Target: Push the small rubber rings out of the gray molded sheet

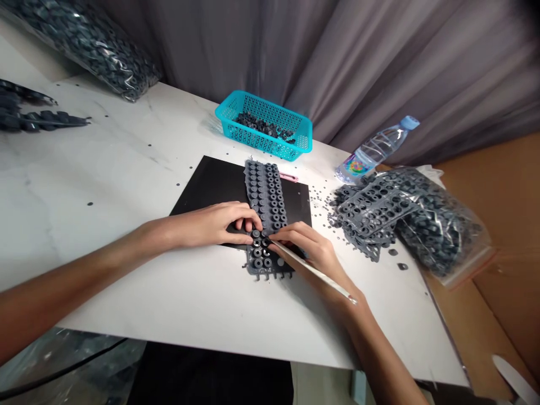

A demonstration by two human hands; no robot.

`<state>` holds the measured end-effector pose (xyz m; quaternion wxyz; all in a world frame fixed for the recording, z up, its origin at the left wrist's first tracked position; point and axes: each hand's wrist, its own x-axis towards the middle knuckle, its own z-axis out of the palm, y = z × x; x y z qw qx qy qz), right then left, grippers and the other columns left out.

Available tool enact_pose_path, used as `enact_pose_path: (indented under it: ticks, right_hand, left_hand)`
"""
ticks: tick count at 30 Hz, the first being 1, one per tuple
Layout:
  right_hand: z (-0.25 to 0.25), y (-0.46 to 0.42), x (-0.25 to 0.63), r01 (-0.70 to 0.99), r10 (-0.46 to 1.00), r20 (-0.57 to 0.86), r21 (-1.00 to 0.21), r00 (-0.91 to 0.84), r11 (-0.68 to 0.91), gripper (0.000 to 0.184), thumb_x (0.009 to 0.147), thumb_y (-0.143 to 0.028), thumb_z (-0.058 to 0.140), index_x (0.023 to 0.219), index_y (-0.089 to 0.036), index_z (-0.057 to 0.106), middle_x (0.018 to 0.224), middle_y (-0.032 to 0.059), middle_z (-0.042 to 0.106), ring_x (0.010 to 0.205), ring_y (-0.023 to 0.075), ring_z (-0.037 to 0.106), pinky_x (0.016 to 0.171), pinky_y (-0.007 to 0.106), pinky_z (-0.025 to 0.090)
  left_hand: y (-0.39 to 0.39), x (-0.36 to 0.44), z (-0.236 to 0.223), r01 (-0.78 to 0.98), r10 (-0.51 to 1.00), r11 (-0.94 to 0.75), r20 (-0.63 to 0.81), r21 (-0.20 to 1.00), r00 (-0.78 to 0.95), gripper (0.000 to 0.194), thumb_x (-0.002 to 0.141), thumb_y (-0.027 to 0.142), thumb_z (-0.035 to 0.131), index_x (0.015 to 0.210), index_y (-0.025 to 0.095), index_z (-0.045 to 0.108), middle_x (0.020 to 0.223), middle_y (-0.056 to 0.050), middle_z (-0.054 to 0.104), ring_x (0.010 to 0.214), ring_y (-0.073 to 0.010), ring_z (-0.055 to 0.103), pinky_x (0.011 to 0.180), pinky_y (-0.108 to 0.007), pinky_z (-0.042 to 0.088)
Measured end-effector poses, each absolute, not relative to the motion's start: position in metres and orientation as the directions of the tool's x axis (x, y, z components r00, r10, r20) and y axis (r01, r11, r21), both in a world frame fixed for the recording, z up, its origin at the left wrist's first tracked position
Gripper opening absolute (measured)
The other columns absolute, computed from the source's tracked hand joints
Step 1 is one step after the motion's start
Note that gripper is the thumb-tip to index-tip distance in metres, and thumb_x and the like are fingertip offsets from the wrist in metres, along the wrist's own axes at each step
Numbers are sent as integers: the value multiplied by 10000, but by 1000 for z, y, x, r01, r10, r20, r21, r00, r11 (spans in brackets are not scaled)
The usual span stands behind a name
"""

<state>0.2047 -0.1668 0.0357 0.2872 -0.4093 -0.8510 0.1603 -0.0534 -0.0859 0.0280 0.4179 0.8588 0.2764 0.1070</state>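
Observation:
A grey moulded rubber sheet with rows of round ring-shaped parts lies lengthwise on a black mat. My left hand reaches in from the left, its fingers curled and its thumb and forefinger pressing on the sheet's near part. From the other side my right hand grips a slim white pen-like tool. The tool's tip touches, or nearly touches, the rings beside my left fingertips; its exact kind is unclear. Small hooked tabs stick out along the sheet's near edge.
Behind the mat stands a turquoise basket with loose dark parts. A pink cutter lies by the sheet. To the right are punched-out sheets, a water bottle and a filled plastic bag. Another full bag rests back left.

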Motion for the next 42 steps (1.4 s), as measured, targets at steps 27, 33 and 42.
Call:
enact_pose_path:
  ticks: [27,33,42]
  right_hand:
    - [32,-165,201,669,739,371,-322,-562,670,165,1018,-295,587,1094,-211,708,998,76,720,884,179,665,769,292,559]
    - [30,-162,201,681,693,388,-194,-608,706,241,1018,-286,589,1226,-199,674,1025,83,727,862,183,642,731,303,560]
    - [21,-162,200,704,657,389,-30,-646,709,224,1035,-268,545,1213,-181,648,1029,88,706,906,203,632,706,309,558]
  left_hand:
    - [-86,-54,31,371,564,-488,-39,790,825,275,923,365,660,1161,228,676,1066,-38,642,938,-171,575,783,-275,429]
    - [-87,-54,32,381,563,-489,-50,785,825,280,923,369,657,1167,232,670,1070,-37,641,951,-177,575,795,-280,429]
    - [-86,-55,30,376,562,-490,-45,786,826,289,917,390,659,1161,237,670,1067,-36,636,946,-180,576,805,-286,433]
